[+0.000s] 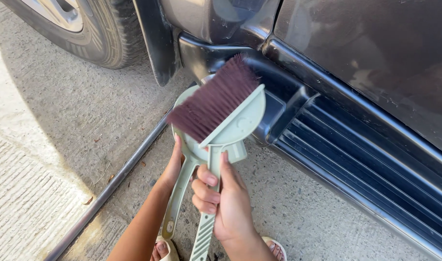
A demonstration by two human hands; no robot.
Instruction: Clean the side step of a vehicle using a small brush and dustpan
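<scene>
My right hand (225, 200) grips the pale green handle of a hand brush (216, 104) with dark maroon bristles, held tilted with the bristles pointing up and left. Behind it sits a pale green dustpan (189, 159), and my left hand (172, 166) holds its long handle from the left side. Both tools are held close to the running board (356, 154) of a dark car, just behind its front wheel. The brush hides most of the dustpan's scoop.
A car tyre (102, 34) and a black mud flap (158, 43) are at the top left. A metal rail (109, 188) runs diagonally across the concrete ground. My sandalled toes (163, 250) show at the bottom edge.
</scene>
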